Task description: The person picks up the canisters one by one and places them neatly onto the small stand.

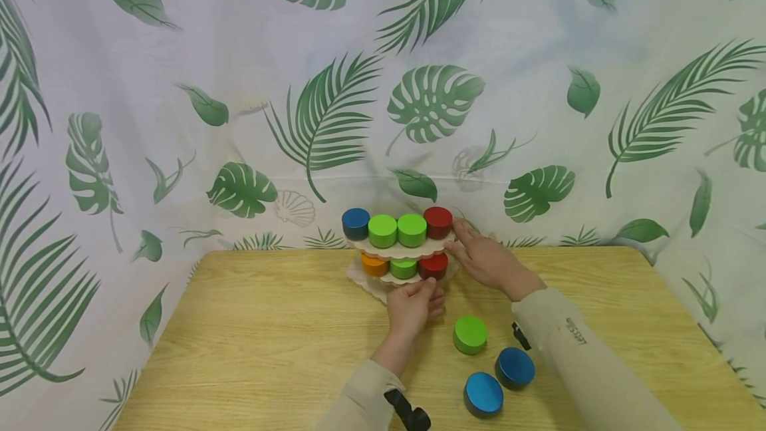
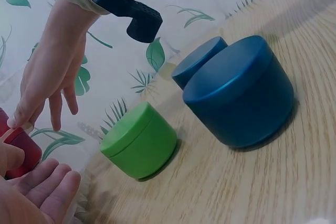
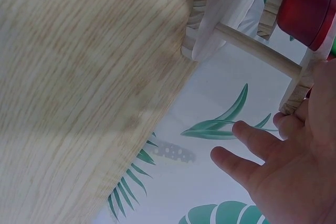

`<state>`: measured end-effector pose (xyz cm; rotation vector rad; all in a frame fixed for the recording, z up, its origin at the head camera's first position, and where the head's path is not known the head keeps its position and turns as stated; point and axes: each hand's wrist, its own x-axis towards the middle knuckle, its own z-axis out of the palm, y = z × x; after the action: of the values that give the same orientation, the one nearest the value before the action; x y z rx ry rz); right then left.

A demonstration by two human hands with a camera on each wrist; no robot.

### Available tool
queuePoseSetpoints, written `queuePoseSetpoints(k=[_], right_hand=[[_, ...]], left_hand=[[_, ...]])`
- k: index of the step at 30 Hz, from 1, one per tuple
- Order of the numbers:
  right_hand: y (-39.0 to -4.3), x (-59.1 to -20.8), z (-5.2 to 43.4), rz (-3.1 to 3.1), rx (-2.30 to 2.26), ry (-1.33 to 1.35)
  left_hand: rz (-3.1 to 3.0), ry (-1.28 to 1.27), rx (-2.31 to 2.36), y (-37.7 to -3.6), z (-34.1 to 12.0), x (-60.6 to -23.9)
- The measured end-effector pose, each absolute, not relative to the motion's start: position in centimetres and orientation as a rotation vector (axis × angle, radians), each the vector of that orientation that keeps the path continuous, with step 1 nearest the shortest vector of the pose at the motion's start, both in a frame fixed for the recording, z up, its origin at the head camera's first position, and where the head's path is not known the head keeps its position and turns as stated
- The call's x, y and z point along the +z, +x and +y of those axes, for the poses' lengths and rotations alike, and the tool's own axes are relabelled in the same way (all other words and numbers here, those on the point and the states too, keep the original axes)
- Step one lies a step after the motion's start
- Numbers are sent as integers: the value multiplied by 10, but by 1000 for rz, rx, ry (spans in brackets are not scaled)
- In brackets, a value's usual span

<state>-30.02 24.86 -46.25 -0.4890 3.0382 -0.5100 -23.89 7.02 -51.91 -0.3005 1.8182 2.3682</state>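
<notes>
A tiered wooden stand (image 1: 403, 253) with scalloped shelves and dowel posts stands at the back of the table. Its upper shelf bears a blue tin (image 1: 356, 223), two green tins and a red tin (image 1: 439, 222). Below are an orange tin (image 1: 374, 265), a green tin (image 1: 403, 268) and a red tin (image 1: 432, 265). My left hand (image 1: 411, 308) pinches that lower red tin, its thumb and fingers at the side of it in the left wrist view. With thumb and fingertips, my right hand (image 1: 487, 261) grips the upper shelf's right edge, the other fingers spread out.
On the table (image 1: 257, 344) in front of the stand sit a green tin (image 1: 469, 334) and two blue tins, one blue tin (image 1: 514, 368) behind the other blue tin (image 1: 483, 394). Leaf-printed cloth (image 1: 335, 85) hangs right behind the stand.
</notes>
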Motion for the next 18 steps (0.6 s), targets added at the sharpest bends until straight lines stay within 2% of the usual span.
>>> queuePoseSetpoints(k=[18], right_hand=[[-301, -463, 249, 3038, -513, -491]], left_hand=[[1750, -279, 2261, -243, 59, -521]])
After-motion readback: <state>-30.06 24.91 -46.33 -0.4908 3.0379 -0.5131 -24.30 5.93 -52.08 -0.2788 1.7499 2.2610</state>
